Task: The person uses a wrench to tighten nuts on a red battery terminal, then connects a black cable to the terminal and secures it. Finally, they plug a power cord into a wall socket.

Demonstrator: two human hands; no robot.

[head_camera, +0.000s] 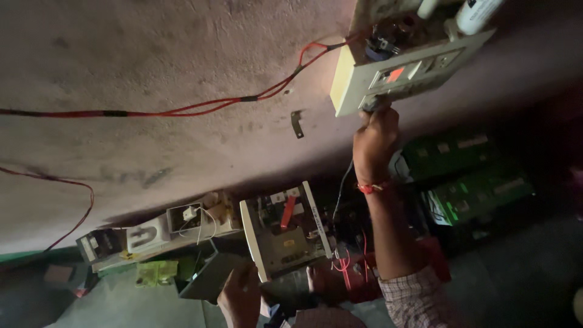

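Reaching up the wall, the right hand (375, 135) closes its grip on something small at the lower edge of the white switchboard (405, 71). The left hand (240, 296), fingers loosely apart, touches an opened electrical unit (284, 231) below.

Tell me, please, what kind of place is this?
Probably a small electrical repair workshop. A hand reaches up to a switchboard on the bare wall, red wires run across the wall, and opened electrical units stand below.
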